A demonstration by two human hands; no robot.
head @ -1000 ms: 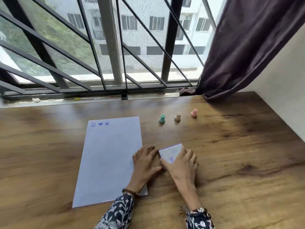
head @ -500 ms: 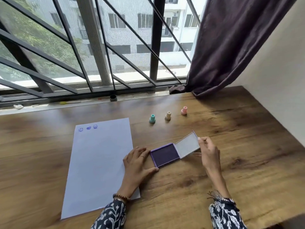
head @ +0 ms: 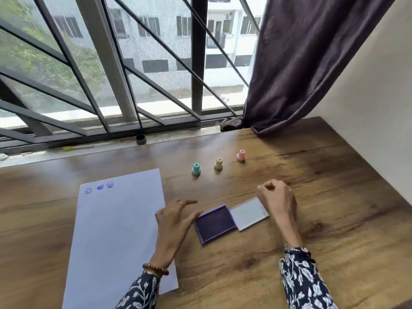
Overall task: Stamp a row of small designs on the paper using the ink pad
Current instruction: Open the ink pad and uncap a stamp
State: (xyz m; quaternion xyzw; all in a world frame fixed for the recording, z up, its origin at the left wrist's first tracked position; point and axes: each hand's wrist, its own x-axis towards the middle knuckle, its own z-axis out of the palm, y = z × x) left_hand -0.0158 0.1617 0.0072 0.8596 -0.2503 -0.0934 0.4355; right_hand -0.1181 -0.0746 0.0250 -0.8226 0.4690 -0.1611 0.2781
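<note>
A purple ink pad (head: 215, 223) lies open on the wooden table (head: 323, 208), its pale lid (head: 249, 213) folded flat to the right. My left hand (head: 175, 219) rests beside the pad's left edge, fingers spread, holding nothing. My right hand (head: 277, 200) hovers just right of the lid with fingers loosely curled and nothing in them. The white paper (head: 116, 237) lies to the left with three purple prints (head: 100, 187) along its top. A teal stamp (head: 196, 169), a beige stamp (head: 218, 163) and a pink stamp (head: 241, 155) stand in a row beyond the pad.
A barred window (head: 124, 70) runs along the table's far edge, with a small dark cap (head: 141, 139) on its sill. A dark curtain (head: 312, 63) hangs at the back right. A pale wall (head: 379, 108) borders the right side.
The shut ink pad was opened: my right hand swung the lid over to the right and has let go of it. My left hand's fingers have lifted and spread beside the pad.
</note>
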